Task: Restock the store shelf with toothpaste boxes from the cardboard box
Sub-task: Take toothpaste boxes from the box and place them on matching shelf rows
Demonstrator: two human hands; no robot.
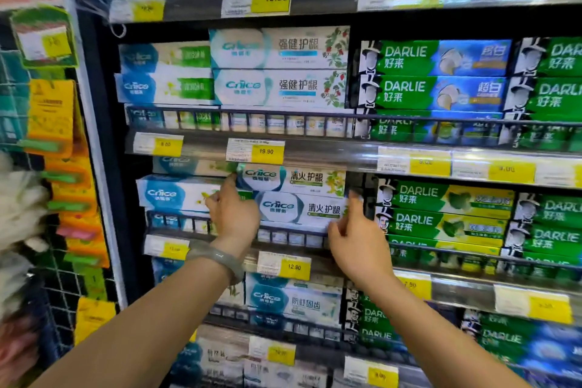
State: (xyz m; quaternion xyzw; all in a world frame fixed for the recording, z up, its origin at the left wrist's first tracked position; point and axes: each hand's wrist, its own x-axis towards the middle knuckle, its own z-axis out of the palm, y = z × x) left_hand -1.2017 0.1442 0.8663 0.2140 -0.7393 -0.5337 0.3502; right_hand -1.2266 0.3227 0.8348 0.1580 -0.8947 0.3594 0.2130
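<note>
L hand (233, 214), bangle (217, 257) on wrist, covers the box (299, 208) at its 9 o'clock end w/ fingers curled, seemingly gripping it (fingertips hidden behind the hand, so not certain). R hand (359, 242) pinches the 3 o'clock end, index finger up the edge, thumb below. Box lies flat on the shelf (466, 290), upper box (293, 179) touching at 12 o'clock, Darlie boxes (444, 217) near at 3 o'clock.

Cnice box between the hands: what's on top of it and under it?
On top of the lower Cnice box lies a matching box, offset left. Whatever is underneath is hidden behind the wire rail.
</note>
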